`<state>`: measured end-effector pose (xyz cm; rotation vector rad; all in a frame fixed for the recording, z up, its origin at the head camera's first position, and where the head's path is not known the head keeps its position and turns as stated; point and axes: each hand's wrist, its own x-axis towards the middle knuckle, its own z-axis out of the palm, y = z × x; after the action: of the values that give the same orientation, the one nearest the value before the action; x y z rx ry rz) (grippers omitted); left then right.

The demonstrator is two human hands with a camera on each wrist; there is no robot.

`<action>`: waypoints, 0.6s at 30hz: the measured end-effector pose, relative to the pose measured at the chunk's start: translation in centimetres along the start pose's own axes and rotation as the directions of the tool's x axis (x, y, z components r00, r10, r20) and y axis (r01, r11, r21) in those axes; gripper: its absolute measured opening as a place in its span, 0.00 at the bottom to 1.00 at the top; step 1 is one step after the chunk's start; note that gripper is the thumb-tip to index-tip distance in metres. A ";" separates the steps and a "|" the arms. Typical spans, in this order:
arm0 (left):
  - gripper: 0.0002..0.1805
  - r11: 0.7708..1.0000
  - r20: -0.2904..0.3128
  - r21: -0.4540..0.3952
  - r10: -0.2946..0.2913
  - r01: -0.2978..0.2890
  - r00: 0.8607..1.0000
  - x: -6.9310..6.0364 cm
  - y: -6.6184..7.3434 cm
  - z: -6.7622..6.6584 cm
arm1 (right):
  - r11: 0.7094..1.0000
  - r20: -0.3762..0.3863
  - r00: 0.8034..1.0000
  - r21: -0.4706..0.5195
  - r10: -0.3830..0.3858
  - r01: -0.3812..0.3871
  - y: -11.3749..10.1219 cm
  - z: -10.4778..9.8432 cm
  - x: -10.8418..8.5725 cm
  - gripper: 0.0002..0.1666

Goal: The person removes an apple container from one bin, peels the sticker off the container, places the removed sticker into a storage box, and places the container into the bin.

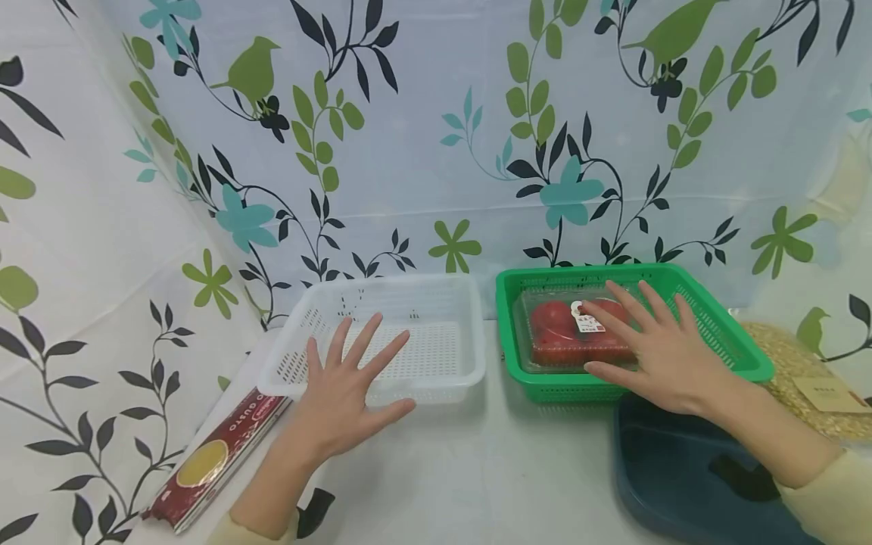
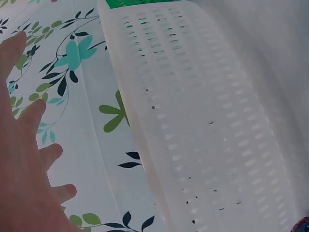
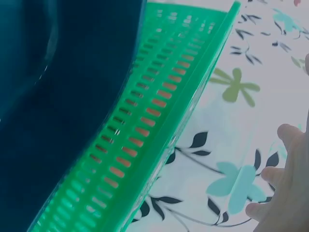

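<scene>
My left hand (image 1: 344, 393), fingers spread, hovers at the near side of a white perforated basket (image 1: 425, 348) with nothing in its grasp. The left wrist view shows that basket's slotted wall (image 2: 193, 106) beside the spread fingers. Over the right part of a green basket (image 1: 715, 325) my right hand (image 1: 657, 352) is held with its fingers apart, gripping nothing. Inside the green basket lies a clear plastic pack of tomatoes (image 1: 555, 325) with a white label, partly covered by the right hand. Whether the right fingertips touch the pack, I cannot tell.
A dark blue basin (image 1: 654, 469) stands at the near right, under the right forearm. Behind it lies a bag of pale yellow grains (image 1: 790, 356). At the left is a long dark red package (image 1: 225, 454). A patterned cloth (image 1: 422, 151) hangs behind the baskets.
</scene>
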<state>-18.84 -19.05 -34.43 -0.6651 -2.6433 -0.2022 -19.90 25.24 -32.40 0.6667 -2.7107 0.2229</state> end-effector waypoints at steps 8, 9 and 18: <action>0.46 0.997 -0.076 -0.078 -0.004 -0.001 0.997 1.7 0.9 0.4 | 0.999 -0.017 0.999 -0.008 0.046 -0.047 2.1 -0.2 0.6 0.52; 0.46 0.996 -0.086 -0.093 -0.005 -0.003 0.996 2.0 1.0 0.5 | 0.999 -0.018 0.999 -0.013 0.050 -0.051 2.3 -0.3 0.7 0.52; 0.44 0.966 -0.133 -0.258 -0.023 -0.012 0.991 4.1 3.4 2.1 | 0.988 0.050 0.987 0.016 0.150 -0.151 3.9 -0.9 2.0 0.53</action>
<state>-21.20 -13.87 -34.49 -0.6993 -2.5108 -0.5818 -23.14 27.98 -31.11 0.4783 -2.8115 0.2737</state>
